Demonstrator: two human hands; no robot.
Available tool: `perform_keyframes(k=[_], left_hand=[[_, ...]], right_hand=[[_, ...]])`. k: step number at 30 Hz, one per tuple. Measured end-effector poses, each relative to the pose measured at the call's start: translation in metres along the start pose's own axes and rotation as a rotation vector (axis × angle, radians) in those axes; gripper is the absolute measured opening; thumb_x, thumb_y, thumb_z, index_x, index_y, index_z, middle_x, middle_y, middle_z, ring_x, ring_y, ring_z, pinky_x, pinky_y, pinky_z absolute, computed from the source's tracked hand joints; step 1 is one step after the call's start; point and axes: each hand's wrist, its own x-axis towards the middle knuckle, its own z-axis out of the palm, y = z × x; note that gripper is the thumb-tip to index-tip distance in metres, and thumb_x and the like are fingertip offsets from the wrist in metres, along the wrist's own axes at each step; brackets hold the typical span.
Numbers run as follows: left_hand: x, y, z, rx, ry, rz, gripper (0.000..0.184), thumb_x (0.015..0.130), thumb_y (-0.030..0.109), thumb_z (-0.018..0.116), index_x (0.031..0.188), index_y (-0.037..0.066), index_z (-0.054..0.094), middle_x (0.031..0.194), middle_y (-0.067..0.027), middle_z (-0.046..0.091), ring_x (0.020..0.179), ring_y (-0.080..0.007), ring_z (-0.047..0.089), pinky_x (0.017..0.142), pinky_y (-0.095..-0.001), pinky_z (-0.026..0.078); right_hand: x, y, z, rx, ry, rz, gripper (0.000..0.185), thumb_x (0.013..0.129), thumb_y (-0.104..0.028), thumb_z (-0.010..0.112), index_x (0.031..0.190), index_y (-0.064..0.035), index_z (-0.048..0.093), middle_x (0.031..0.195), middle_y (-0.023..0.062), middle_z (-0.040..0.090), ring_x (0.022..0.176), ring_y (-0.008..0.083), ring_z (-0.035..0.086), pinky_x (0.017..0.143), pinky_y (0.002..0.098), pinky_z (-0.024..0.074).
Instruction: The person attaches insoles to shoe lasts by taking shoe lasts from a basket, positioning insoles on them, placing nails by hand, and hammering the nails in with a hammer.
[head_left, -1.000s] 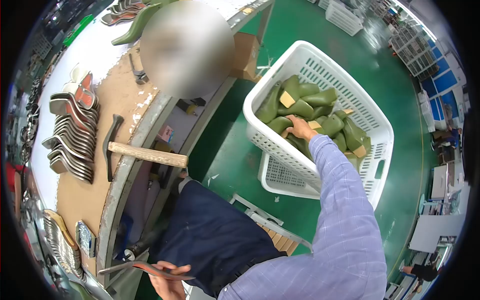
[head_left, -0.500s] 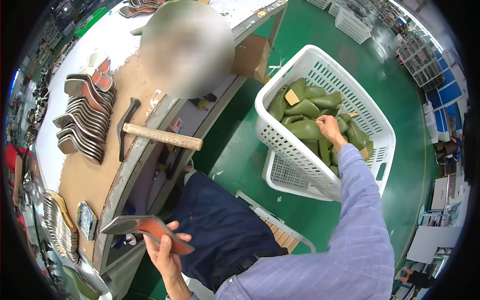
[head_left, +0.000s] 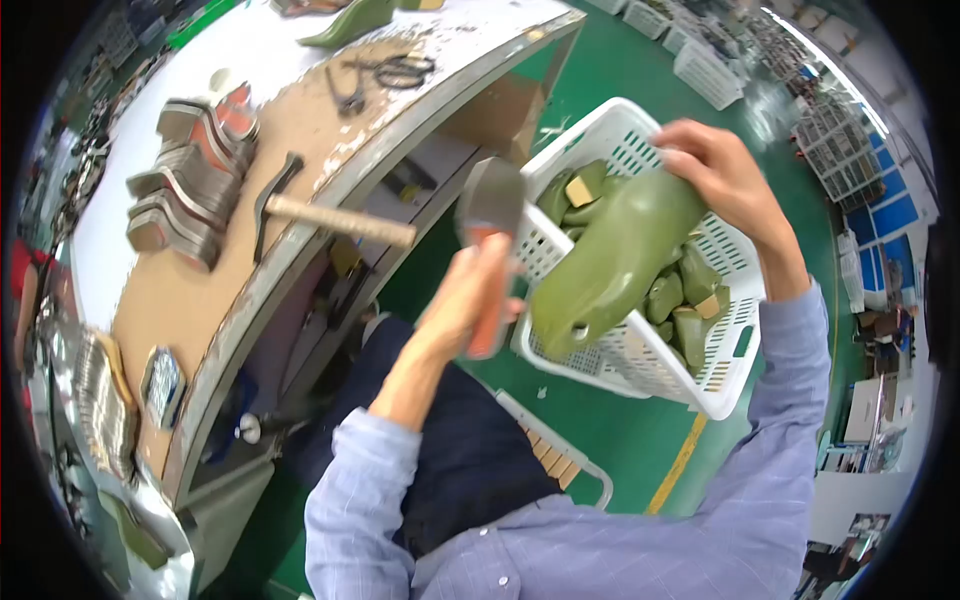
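My left hand (head_left: 468, 300) is closed round a curved insole (head_left: 490, 205), dark at its upper end and orange-red lower down, raised in front of my lap. My right hand (head_left: 725, 180) grips the upper end of a green shoe last (head_left: 620, 260), tilted with its lower end towards my left hand; a small hole shows near that end. Insole and last are apart. Behind the last stands a white slatted basket (head_left: 742, 285) holding several more green lasts (head_left: 702, 268), some with tan blocks.
On the workbench (head_left: 160, 330) at the left lie a hammer (head_left: 340, 218) with its handle over the edge, stacked insoles (head_left: 190, 185), scissors (head_left: 400, 70) and a small patterned block (head_left: 163, 388). A slatted stool (head_left: 545, 452) is beside my lap.
My right hand has come up out of the basket with a green last. My left hand has risen and moved right with the insole, closer to the last.
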Motion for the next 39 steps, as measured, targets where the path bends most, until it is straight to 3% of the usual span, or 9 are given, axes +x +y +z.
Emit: perform_keyframes(k=[3,11,15,19,22,26,28,33,39], left_hand=[[-0.053,0.025,0.033,-0.619,-0.278,-0.266,0.076,0.089,0.067,0.048,0.130,0.003,0.047,0.107,-0.0148,0.061,0.070,-0.0220,0.064,0.066,-0.0365,0.056],[-0.148,0.015,-0.044,-0.664,0.279,-0.054,0.072,0.087,0.063,0.054,0.128,0.004,0.049,0.106,-0.0142,0.062,0.065,-0.0195,0.065,0.060,-0.0341,0.058],[-0.162,0.031,-0.051,-0.645,0.278,0.057,0.071,0.087,0.064,0.052,0.125,0.005,0.052,0.106,-0.0138,0.061,0.067,-0.0195,0.066,0.060,-0.0339,0.058],[-0.161,0.038,-0.053,-0.734,0.266,0.167,0.070,0.087,0.065,0.051,0.122,0.004,0.054,0.104,-0.0129,0.061,0.076,-0.0201,0.066,0.066,-0.0333,0.058],[-0.176,0.054,-0.065,-0.441,0.401,0.283,0.074,0.087,0.065,0.053,0.125,0.002,0.054,0.112,-0.0139,0.061,0.096,-0.0218,0.063,0.081,-0.0350,0.055],[-0.233,0.098,-0.101,0.009,0.477,0.831,0.110,0.065,0.077,0.067,0.144,0.008,0.033,0.144,-0.0241,0.038,0.124,-0.0440,0.048,0.099,-0.0514,0.048],[-0.262,0.109,-0.125,-0.026,0.523,1.206,0.079,0.089,0.045,0.062,0.151,0.019,0.020,0.138,-0.0206,0.045,0.119,-0.0406,0.053,0.097,-0.0473,0.050],[-0.317,0.068,-0.183,-0.360,1.105,1.184,0.043,0.093,0.026,0.055,0.131,0.014,0.041,0.128,-0.0201,0.052,0.117,-0.0339,0.054,0.099,-0.0486,0.047],[-0.322,0.055,-0.170,-0.416,1.173,1.161,0.049,0.092,0.031,0.054,0.134,0.011,0.040,0.133,-0.0188,0.050,0.123,-0.0320,0.049,0.104,-0.0484,0.042]], right_hand=[[0.040,-0.052,0.103,0.025,-0.148,-0.240,0.028,0.088,-0.013,0.061,0.112,0.0026,0.060,0.082,0.0096,0.066,0.074,0.0155,0.062,0.067,0.0311,0.0490],[0.046,-0.135,0.277,0.572,0.133,-0.214,0.043,0.088,-0.018,0.069,0.121,0.0014,0.050,0.103,0.0119,0.062,0.089,0.0173,0.063,0.075,0.0314,0.0527],[-0.018,-0.124,0.291,0.936,-0.046,0.089,0.057,0.094,-0.040,0.060,0.123,0.0048,0.040,0.106,0.0159,0.058,0.093,0.0215,0.062,0.079,0.0333,0.0538],[-0.084,-0.154,0.271,1.577,-0.814,0.453,0.069,0.091,-0.060,0.051,0.137,-0.0097,0.039,0.117,0.0071,0.055,0.112,0.0166,0.056,0.084,0.0349,0.0524],[-0.070,-0.163,0.282,1.579,-1.040,0.138,0.077,0.085,-0.055,0.066,0.136,-0.0022,0.040,0.123,0.0091,0.054,0.118,0.0194,0.053,0.093,0.0373,0.0488],[-0.020,-0.214,0.282,0.630,-0.484,-0.550,0.081,0.066,-0.012,0.085,0.133,0.0021,0.042,0.119,0.0157,0.056,0.113,0.0308,0.055,0.098,0.0369,0.0439],[0.005,-0.243,0.296,0.413,-0.307,-0.799,0.080,0.065,-0.006,0.082,0.134,0.0003,0.041,0.119,0.0186,0.054,0.111,0.0362,0.053,0.096,0.0394,0.0441],[0.031,-0.289,0.365,0.316,-0.382,-1.013,0.072,0.069,-0.005,0.078,0.132,-0.0012,0.043,0.120,0.0184,0.053,0.110,0.0374,0.051,0.094,0.0428,0.0437],[0.020,-0.296,0.374,0.265,-0.444,-1.008,0.072,0.069,-0.011,0.080,0.130,-0.0020,0.044,0.116,0.0162,0.053,0.103,0.0356,0.052,0.089,0.0424,0.0454]])
